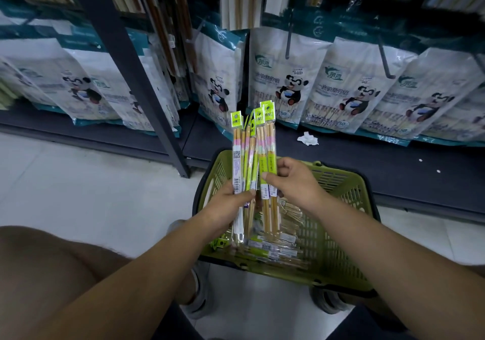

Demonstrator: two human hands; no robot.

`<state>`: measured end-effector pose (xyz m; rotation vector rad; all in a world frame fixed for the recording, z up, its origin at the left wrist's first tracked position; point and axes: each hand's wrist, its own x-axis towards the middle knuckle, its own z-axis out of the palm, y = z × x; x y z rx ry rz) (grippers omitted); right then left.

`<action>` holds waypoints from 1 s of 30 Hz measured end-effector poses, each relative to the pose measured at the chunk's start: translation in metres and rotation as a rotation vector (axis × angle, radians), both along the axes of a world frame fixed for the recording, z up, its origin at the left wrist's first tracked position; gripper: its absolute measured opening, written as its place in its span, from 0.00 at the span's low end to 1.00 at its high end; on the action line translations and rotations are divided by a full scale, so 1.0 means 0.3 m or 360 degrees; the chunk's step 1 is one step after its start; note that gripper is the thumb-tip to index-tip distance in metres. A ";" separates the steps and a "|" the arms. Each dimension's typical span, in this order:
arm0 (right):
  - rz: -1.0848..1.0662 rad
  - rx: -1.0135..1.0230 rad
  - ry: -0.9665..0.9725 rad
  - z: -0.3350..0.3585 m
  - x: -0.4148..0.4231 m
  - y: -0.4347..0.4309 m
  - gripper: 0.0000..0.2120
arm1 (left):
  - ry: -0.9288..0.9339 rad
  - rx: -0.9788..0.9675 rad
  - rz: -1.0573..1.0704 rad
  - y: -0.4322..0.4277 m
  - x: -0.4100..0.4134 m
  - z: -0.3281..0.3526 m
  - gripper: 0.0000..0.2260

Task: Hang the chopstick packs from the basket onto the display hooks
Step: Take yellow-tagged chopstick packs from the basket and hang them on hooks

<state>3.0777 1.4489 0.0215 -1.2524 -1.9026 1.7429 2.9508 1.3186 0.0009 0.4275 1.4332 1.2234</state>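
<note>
Gripping chopstick packs (253, 155) (fanned upright): left hand (225, 204); right hand (291, 182).

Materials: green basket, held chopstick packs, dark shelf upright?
Olive-green lattice basket: moulded plastic, matte; uniform colour, slotted walls.
Chopstick packs: glossy clear film with glare; green headers, perhaps card; sticks likely wood or bamboo.
Dark shelf upright: probably painted metal; thin, straight, smooth.

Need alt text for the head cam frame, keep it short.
A left hand and right hand hold a fan of green-labelled chopstick packs upright over a green basket with more packs lying inside. Behind it, white bags printed with pandas lean on a low dark shelf, with metal hooks sticking out above them.
</note>
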 end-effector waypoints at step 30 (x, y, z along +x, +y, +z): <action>0.0103 0.0147 0.0240 0.249 -0.052 0.051 0.18 | 0.0245 0.0249 0.0041 0.039 -0.042 0.224 0.16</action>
